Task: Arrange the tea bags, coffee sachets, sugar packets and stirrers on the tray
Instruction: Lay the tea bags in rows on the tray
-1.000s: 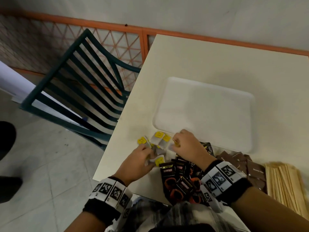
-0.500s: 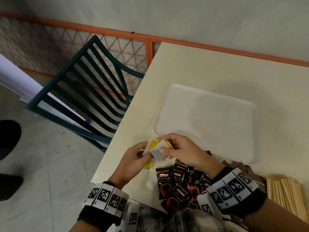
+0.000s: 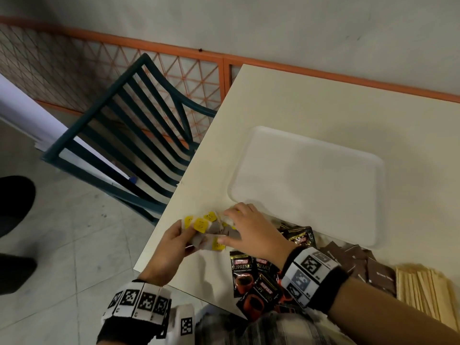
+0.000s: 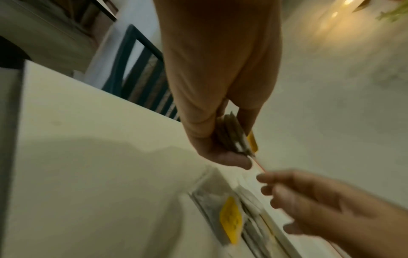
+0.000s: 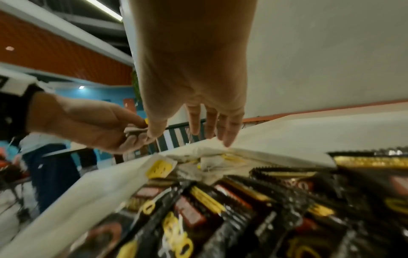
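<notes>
My left hand (image 3: 189, 236) pinches a fanned stack of tea bags (image 3: 199, 224) with yellow tags, just above the table's near left corner; the left wrist view shows the stack (image 4: 232, 137) between thumb and fingers. My right hand (image 3: 225, 227) reaches over from the right, its fingers (image 5: 227, 137) straight and touching the loose tea bags (image 5: 212, 160) on the table. The white tray (image 3: 308, 185) lies beyond both hands with nothing on it. Black coffee sachets (image 3: 249, 277) lie under my right wrist. Brown sugar packets (image 3: 358, 265) and wooden stirrers (image 3: 423, 295) sit to the right.
The cream table (image 3: 323, 108) ends close to my left hand at its left and near edges. A green slatted chair (image 3: 139, 135) stands left of the table before an orange mesh fence (image 3: 186, 70). Someone's dark shoes (image 3: 15, 202) are on the tiled floor.
My right hand, which held a tea bag up against the left hand's stack, has dropped back onto the loose tea bags. The left hand's stack now shows more yellow tags.
</notes>
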Demonstrator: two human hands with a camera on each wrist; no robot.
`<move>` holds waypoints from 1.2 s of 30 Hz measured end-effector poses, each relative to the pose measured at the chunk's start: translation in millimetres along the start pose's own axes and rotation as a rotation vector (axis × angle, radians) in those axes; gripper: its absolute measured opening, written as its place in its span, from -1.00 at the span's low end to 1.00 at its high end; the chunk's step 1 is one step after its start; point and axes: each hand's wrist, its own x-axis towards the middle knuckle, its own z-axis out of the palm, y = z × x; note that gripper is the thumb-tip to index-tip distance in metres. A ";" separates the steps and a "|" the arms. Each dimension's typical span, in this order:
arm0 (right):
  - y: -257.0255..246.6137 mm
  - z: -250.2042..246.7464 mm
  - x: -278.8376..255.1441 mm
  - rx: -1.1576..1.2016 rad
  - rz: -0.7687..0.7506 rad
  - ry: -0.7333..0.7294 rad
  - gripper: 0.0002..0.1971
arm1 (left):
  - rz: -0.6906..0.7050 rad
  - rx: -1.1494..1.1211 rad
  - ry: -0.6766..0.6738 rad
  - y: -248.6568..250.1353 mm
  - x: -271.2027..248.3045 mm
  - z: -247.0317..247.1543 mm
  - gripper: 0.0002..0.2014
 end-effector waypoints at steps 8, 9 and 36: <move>-12.5 31.7 22.1 -0.295 0.059 -0.041 -0.16 | 0.008 0.013 0.203 -8.7 2.7 -15.0 -0.83; -14.8 33.6 24.1 -0.308 0.061 -0.039 -0.20 | 0.009 0.010 0.209 -9.3 3.2 -14.0 -0.84; -17.5 -20.3 13.1 0.190 -0.214 0.253 -0.57 | -0.295 -0.527 -0.198 14.8 28.7 30.5 -0.31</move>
